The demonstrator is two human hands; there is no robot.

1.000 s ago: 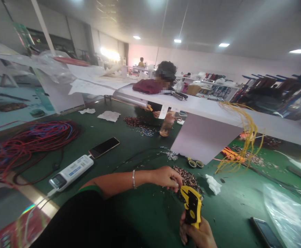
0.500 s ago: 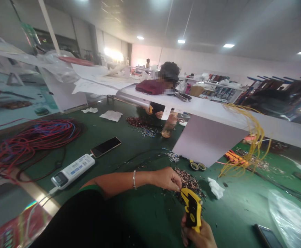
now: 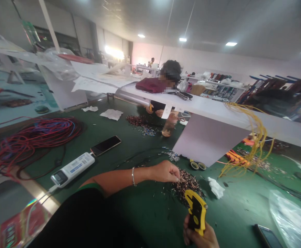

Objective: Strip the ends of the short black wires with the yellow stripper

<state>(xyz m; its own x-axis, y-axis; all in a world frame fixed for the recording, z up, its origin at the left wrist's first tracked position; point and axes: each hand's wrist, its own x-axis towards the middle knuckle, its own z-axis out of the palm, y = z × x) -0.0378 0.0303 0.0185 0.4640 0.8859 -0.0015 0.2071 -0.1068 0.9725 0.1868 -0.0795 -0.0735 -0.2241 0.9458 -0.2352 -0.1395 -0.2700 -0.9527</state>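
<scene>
My left hand [image 3: 167, 171], a bracelet on its wrist, is closed in a pinch at the left edge of a pile of small copper-and-black pieces [image 3: 189, 186]. Whatever is between its fingertips is too small to make out. Below the pile, my right hand [image 3: 203, 237] grips a yellow-and-black wire stripper [image 3: 197, 217] by its handles. The tool's head points up toward the pile, and a gap separates it from my left hand. Behind the pile lies a smaller scatter of white and blue bits [image 3: 173, 156].
A white power bank [image 3: 74, 168] and a phone [image 3: 106, 145] lie left, near coiled red and blue wires [image 3: 42, 137]. Yellow wires [image 3: 258, 137] hang from the raised shelf [image 3: 217, 119]. Tape rolls [image 3: 198, 165] and crumpled tissue [image 3: 215, 187] sit beside the pile. A co-worker [image 3: 171, 72] sits opposite.
My left hand has moved up and slightly left, away from the stripper's jaws. My right hand and the wire stripper have shifted a little to the right and down.
</scene>
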